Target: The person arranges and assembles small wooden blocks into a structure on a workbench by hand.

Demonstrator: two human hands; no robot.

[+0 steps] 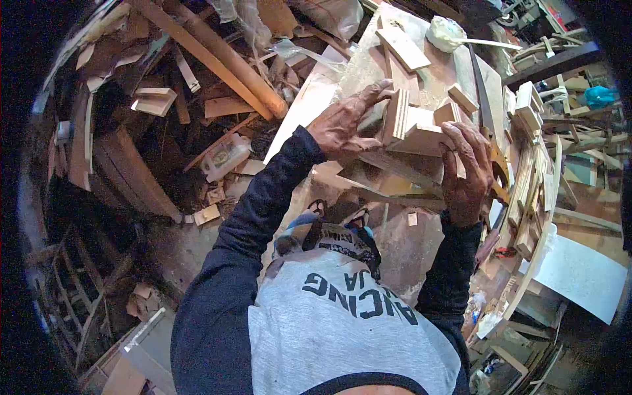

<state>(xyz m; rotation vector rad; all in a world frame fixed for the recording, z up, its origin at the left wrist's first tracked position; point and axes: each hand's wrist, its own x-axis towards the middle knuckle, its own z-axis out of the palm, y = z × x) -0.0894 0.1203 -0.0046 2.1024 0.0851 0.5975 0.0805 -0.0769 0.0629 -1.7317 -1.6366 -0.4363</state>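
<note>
A small U-shaped wooden piece (421, 135), with a layered plywood end (396, 115), sits at the near edge of the workbench (355, 72). My left hand (349, 122) is at its left end, thumb and fingers spread apart; whether the fingertips touch the wood is hard to see. On the right end, the bent fingers of my right hand (469, 168) rest against the piece. Just behind it lies a small wood block (463, 97). Farther back are a flat wooden strip (403, 49) and a tub of white paste (446, 34) with a stick across it.
A handsaw (482, 99) with a yellowish handle (501, 168) lies along the bench's right side. Stacked wood offcuts (526, 191) and a white sheet (579, 270) are farther right. Long timbers (217, 59), scraps and a plastic jug (226, 158) clutter the left.
</note>
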